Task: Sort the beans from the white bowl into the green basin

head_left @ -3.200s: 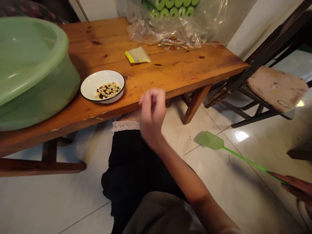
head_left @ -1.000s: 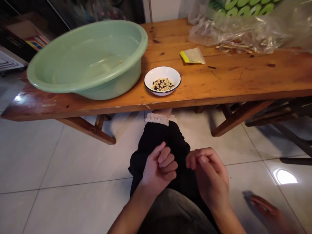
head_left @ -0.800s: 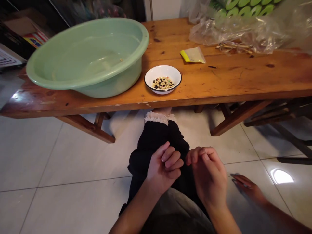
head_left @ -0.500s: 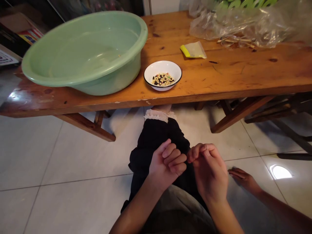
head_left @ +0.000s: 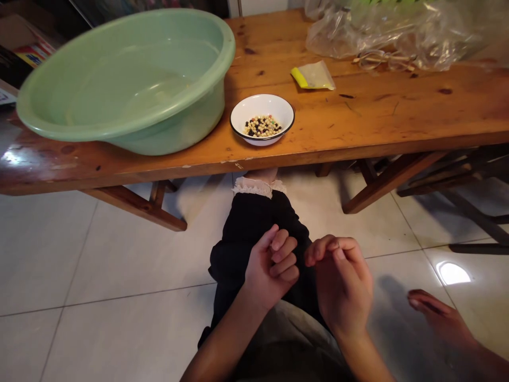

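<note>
Above my lap, my left hand [head_left: 273,268] is closed, its fingers curled toward the palm and its thumb along the index finger. Just right of it, and apart from it, my right hand [head_left: 342,284] pinches thumb and index fingertip together with the other fingers bent. Whatever either hand holds, if anything, is too small or hidden to make out. On the bench ahead sits a white bowl [head_left: 280,112] with a dark rim. Small black, cream and coloured beads [head_left: 262,126] lie inside it.
A large green basin [head_left: 167,124] stands left on the wooden bench [head_left: 350,122]. Behind the bowl lie a small yellow-edged packet [head_left: 314,76], glasses [head_left: 384,59] and clear plastic bags [head_left: 366,32]. Another person's hand [head_left: 443,315] is at lower right. A dark stool [head_left: 473,212] stands right.
The other person's hand has moved right, away from my right hand. My left hand has drawn slightly away from my right one. The view has shifted a little.
</note>
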Available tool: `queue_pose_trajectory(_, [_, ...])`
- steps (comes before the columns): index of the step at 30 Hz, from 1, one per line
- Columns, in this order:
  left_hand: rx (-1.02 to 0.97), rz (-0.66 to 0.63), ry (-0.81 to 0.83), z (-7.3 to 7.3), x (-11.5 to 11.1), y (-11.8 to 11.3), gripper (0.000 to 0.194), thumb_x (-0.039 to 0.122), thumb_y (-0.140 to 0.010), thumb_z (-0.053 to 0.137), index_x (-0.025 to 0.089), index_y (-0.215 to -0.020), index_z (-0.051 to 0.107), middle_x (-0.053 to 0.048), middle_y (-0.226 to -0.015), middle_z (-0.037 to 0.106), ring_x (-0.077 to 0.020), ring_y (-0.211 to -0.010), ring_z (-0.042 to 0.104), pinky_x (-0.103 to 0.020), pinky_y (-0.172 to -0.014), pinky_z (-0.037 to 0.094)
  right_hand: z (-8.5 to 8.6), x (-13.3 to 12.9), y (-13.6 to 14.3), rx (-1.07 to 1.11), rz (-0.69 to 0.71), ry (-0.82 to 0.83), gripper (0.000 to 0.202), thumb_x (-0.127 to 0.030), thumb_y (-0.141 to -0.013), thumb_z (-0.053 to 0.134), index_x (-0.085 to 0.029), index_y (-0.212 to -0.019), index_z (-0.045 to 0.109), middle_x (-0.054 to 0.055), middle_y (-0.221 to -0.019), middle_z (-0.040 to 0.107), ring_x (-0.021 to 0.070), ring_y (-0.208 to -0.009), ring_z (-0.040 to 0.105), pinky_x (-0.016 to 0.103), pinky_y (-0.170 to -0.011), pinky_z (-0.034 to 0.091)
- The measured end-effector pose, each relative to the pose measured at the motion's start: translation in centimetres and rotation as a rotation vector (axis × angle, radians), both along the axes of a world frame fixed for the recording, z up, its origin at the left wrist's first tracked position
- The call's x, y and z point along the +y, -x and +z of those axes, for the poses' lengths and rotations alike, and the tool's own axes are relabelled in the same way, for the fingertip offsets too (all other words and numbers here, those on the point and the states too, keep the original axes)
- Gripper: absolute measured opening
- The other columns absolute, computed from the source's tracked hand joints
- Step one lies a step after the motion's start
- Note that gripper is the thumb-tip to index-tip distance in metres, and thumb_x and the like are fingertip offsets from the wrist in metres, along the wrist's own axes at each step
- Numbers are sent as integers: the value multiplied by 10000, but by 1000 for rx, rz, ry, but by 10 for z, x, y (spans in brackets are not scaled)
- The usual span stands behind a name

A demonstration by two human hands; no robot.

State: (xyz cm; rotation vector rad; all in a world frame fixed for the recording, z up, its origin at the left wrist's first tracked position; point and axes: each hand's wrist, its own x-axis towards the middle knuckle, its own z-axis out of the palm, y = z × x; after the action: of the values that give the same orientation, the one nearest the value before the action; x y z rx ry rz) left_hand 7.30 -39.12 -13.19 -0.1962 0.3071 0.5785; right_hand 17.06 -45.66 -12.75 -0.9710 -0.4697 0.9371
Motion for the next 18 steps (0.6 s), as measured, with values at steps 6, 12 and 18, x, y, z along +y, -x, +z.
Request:
queue_pose_trajectory(6, [25, -51, -1, -1, 1, 2, 444, 321, -974, 270, 182, -559, 344, 82, -483, 278, -31, -338, 28, -191, -339, 55, 2, 0, 2, -30, -6, -4, 173, -124, -925, 391, -196, -854, 532, -2, -722, 548, 136, -680, 534, 300, -647, 403])
queue_pose_trajectory(12, [108, -61, 55, -10, 2, 4, 427, 314, -960, 333, 200, -550, 299, 96, -429, 165, -52, -336, 38, -189, -349, 106, -5, -1, 4, -83, -17, 8, 140, -155, -926, 422, -208, -859, 532, -10, -729, 544, 134, -683, 536, 305, -648, 409])
queue_pose_trajectory(18, [237, 32, -1, -13, -13, 25, 431, 296, -951, 385, 209, -553, 245, 106, -423, 120, -56, -356, 76, -189, -369, 144, 19, -2, 30, -403, -70, 10, 141, -232, -963, 421, -237, -903, 549, -17, -744, 546, 129, -716, 561, 284, -642, 462])
